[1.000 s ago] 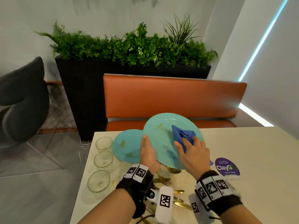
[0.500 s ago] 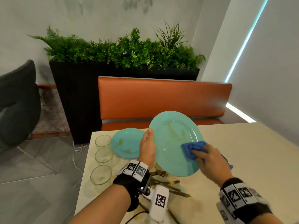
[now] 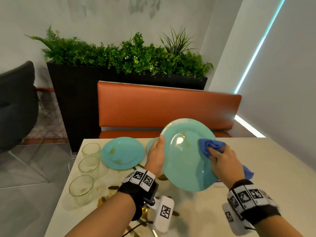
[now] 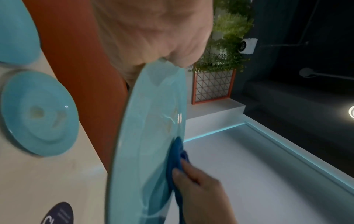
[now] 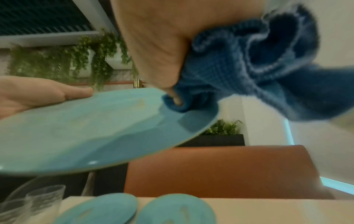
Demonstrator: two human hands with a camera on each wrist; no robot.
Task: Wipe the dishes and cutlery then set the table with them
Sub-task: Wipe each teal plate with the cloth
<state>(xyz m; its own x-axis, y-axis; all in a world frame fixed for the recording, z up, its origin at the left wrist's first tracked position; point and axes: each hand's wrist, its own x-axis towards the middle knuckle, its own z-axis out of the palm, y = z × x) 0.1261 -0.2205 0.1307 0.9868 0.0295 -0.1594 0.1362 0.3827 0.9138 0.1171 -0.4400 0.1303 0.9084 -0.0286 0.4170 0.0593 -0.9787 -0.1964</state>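
A large teal plate (image 3: 184, 156) is held tilted above the table, brownish smears near its upper middle. My left hand (image 3: 156, 155) grips its left rim, thumb on the front. My right hand (image 3: 222, 161) clutches a blue cloth (image 3: 209, 146) and presses it against the plate's right side. The left wrist view shows the plate (image 4: 153, 136) edge-on with the cloth (image 4: 176, 157) on its face. In the right wrist view the cloth (image 5: 249, 68) bunches under my palm above the plate (image 5: 95, 128).
Two more smeared teal plates (image 3: 122, 153) (image 3: 151, 144) lie on the beige table (image 3: 273, 168). Three glasses (image 3: 89, 165) stand along its left edge. Gold cutlery (image 3: 104, 200) lies under my left wrist. An orange bench (image 3: 162, 108) and planter stand behind.
My right hand swept the cloth from the plate's upper middle down to its right side, then slightly up along the right rim. The plate stays tilted in my left hand; the view shifted.
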